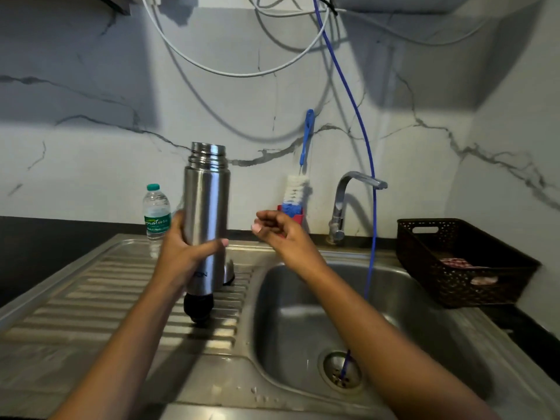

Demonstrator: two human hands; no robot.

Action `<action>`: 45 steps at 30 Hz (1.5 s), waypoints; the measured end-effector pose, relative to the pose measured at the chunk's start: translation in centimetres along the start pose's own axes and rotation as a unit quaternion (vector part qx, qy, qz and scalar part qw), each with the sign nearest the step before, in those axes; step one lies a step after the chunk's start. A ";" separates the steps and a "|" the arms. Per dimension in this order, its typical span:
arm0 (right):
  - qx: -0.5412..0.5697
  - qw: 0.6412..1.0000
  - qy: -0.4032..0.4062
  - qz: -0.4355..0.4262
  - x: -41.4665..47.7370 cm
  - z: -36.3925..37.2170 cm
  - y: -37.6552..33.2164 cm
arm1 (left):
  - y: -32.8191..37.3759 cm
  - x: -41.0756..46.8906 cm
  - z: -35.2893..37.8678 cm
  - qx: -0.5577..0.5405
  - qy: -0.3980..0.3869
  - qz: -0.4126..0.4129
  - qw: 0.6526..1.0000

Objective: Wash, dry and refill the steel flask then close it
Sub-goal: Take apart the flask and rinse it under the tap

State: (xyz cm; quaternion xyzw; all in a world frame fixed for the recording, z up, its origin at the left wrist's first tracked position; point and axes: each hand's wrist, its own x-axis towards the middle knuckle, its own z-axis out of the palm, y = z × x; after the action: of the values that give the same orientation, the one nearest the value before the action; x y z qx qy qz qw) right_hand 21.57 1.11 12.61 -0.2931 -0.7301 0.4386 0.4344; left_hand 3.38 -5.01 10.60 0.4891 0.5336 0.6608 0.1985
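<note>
Left fingers (216, 244) wrapped round lower body of flask (207, 201). Left hand (181, 253) holds it upright over drainboard (91, 298), left of sink (303, 313). Right hand (280, 230) just beside, fingers loosely curled, empty. Flask mouth uncapped; steel-and-black piece behind it probably cap (229, 272). No stream from tap (348, 195); brush (298, 189) in holder; bottle (156, 213) capped. Judgement: opened only, washing seemingly not begun. Wash, dry, refill, close all left.
</note>
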 end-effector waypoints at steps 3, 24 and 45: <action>0.057 0.997 -0.041 0.025 -0.6 -2.0 -0.9 | 0.5 -2.0 3.9 0.002 -0.072 0.000 0.997; -0.221 0.962 0.141 0.075 -4.3 -11.0 8.4 | -8.9 -3.4 7.0 0.511 -0.277 -0.024 0.813; -0.622 0.777 -0.082 0.048 -4.5 -11.2 13.1 | -10.5 -3.1 7.3 0.558 -0.300 -0.049 0.772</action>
State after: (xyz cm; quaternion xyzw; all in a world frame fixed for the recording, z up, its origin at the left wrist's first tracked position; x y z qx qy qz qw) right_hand 34.18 7.57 1.79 -0.4974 -0.8616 -0.0684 0.0739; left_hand 8.28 -0.05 -0.50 0.6609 0.7449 0.0556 0.0727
